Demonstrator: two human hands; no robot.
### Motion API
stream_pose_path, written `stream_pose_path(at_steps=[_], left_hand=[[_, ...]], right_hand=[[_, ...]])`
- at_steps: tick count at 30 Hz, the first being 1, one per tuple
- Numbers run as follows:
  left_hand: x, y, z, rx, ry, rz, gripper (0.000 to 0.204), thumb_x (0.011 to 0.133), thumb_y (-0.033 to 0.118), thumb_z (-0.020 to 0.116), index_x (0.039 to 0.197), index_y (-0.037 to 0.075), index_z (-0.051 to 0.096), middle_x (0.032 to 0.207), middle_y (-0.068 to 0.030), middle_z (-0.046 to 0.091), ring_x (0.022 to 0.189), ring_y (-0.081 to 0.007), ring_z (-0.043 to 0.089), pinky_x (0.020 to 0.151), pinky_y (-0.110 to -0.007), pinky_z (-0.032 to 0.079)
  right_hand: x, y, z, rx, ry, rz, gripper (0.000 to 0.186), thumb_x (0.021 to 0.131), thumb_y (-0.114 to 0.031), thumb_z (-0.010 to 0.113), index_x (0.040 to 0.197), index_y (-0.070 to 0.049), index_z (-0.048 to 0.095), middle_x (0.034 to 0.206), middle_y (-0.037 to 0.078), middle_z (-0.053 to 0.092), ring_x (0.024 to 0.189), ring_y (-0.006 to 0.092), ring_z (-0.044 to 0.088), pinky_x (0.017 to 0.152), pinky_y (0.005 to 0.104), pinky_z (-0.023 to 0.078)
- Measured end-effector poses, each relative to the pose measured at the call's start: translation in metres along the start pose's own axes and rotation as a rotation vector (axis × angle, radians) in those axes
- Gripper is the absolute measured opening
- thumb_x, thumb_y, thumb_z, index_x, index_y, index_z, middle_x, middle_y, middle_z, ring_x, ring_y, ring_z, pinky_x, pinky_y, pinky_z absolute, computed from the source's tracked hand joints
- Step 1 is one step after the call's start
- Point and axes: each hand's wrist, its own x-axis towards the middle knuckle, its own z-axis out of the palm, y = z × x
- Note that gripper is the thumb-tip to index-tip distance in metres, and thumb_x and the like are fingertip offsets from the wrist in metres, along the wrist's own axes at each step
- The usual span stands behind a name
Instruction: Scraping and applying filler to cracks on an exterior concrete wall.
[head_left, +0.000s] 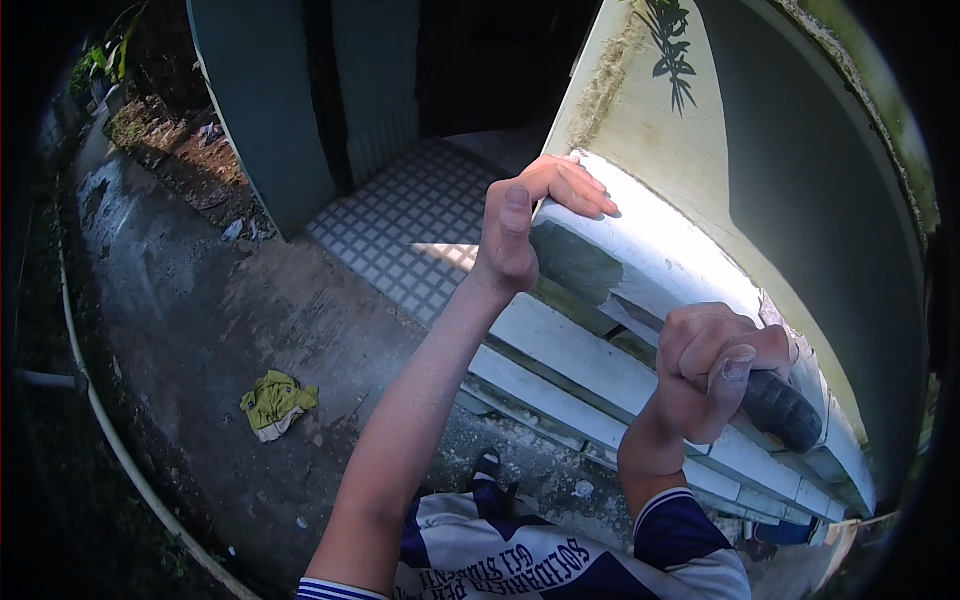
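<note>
My left hand (540,200) rests open on the top of a white-surfaced step (680,240) beside a pale green wall, fingers laid along it and thumb raised. Below it, the step's front has a dark greenish bare patch (575,260). At the right, my right hand (715,370) is closed around a dark grey tool handle (785,410) against the step; the tool's working end is mostly hidden by my fingers. Lower white steps (570,355) descend beneath both hands.
A doorway with a checked tile floor (380,210) lies ahead-left. A crumpled yellow-green cloth (278,405) lies on the concrete path (180,330). A white pipe (120,440) runs along the far left. A blue container (785,532) stands at the lower right.
</note>
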Motion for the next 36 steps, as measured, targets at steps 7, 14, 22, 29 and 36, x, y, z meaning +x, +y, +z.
stream_pose_path(at_steps=[7, 14, 22, 29, 36], left_hand=[[0.000, -0.002, 0.002, -0.006, -0.014, 0.012, 0.074, 0.104, 0.053, 0.017, 0.079, 0.003, 0.065, 0.087, -0.0116, 0.073, 0.091, -0.0241, 0.066, 0.094, -0.041, 0.047], [0.001, -0.001, 0.006, 0.001, -0.005, 0.008, 0.073, 0.104, 0.053, 0.017, 0.077, 0.004, 0.065, 0.087, -0.0120, 0.073, 0.092, -0.0244, 0.066, 0.093, -0.041, 0.048], [0.000, -0.001, 0.004, -0.002, -0.004, 0.004, 0.073, 0.104, 0.053, 0.017, 0.077, 0.004, 0.065, 0.087, -0.0121, 0.073, 0.091, -0.0246, 0.066, 0.093, -0.041, 0.048], [0.002, -0.001, 0.004, -0.026, 0.000, -0.008, 0.074, 0.103, 0.054, 0.018, 0.077, 0.003, 0.065, 0.087, -0.0120, 0.073, 0.091, -0.0245, 0.066, 0.093, -0.041, 0.048], [0.003, -0.002, 0.001, -0.021, 0.001, 0.005, 0.073, 0.104, 0.054, 0.019, 0.078, 0.004, 0.067, 0.087, -0.0102, 0.074, 0.093, -0.0244, 0.066, 0.096, -0.042, 0.046]], right_hand=[[-0.003, 0.017, 0.007, -0.092, 0.002, 0.019, 0.050, 0.094, -0.031, 0.068, 0.061, -0.008, 0.039, 0.046, 0.001, 0.042, 0.035, 0.0112, 0.037, 0.035, 0.0265, 0.031], [-0.001, 0.001, 0.001, -0.041, 0.030, 0.012, 0.044, 0.092, -0.025, 0.072, 0.064, -0.007, 0.043, 0.046, 0.001, 0.043, 0.036, 0.0115, 0.038, 0.035, 0.0259, 0.032], [0.000, -0.001, -0.006, 0.056, 0.016, -0.029, 0.036, 0.091, -0.021, 0.072, 0.069, -0.007, 0.047, 0.048, 0.002, 0.046, 0.038, 0.0120, 0.043, 0.038, 0.0267, 0.039], [0.002, 0.027, -0.026, 0.337, -0.193, 0.000, 0.031, 0.090, -0.012, 0.070, 0.068, -0.005, 0.049, 0.060, 0.005, 0.054, 0.048, 0.0133, 0.050, 0.043, 0.0279, 0.043], [0.001, 0.011, 0.004, 0.008, 0.036, 0.080, 0.048, 0.090, -0.026, 0.073, 0.058, -0.009, 0.042, 0.045, 0.000, 0.043, 0.035, 0.0111, 0.038, 0.034, 0.0248, 0.032]])
